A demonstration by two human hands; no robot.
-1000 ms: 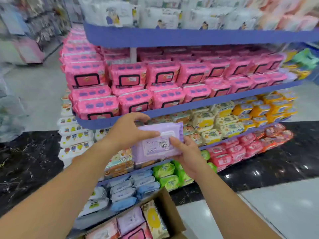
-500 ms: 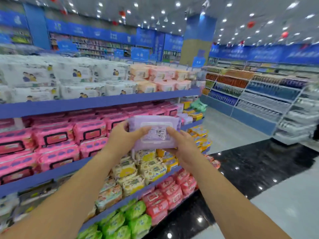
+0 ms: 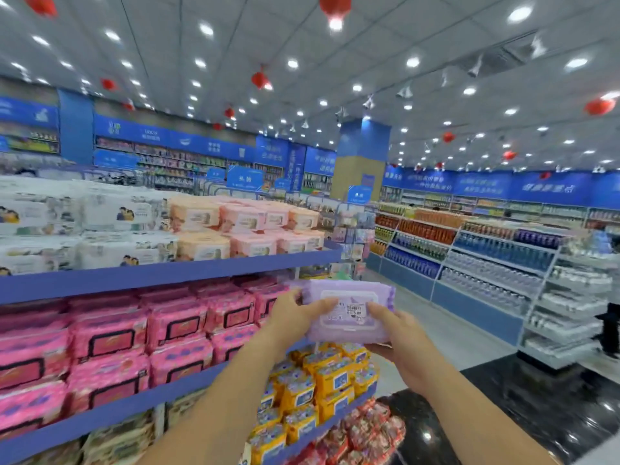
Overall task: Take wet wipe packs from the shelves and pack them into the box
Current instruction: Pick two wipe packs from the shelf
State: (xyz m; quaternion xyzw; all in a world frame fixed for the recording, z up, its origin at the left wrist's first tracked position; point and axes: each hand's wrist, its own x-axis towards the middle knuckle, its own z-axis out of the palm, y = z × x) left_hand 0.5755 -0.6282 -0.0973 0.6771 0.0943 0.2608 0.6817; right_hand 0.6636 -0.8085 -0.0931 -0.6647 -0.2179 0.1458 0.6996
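Because the purple wet wipe pack (image 3: 349, 317) is soft and wide, it is gripped at both ends. The left hand (image 3: 295, 318) curls round its left end with the thumb laid across the face. The right hand (image 3: 401, 344) cradles the right end, thumb on top near the price sticker (image 3: 355, 309) and fingers tucked beneath. Neither hand is spread flat; both are curled on the pack.

Held this way, face up and roughly level between the two hands, its label can be read, which I judge is the reason for the raised, two-handed hold.

Pink packs (image 3: 110, 333) fill the shelf (image 3: 134, 402) left of the left hand, yellow packs (image 3: 322, 380) lie just below both hands, and peach packs (image 3: 201, 216) sit above and left of the left hand. No box shows anywhere near the hands, so the pack is off the shelf but not yet packed.
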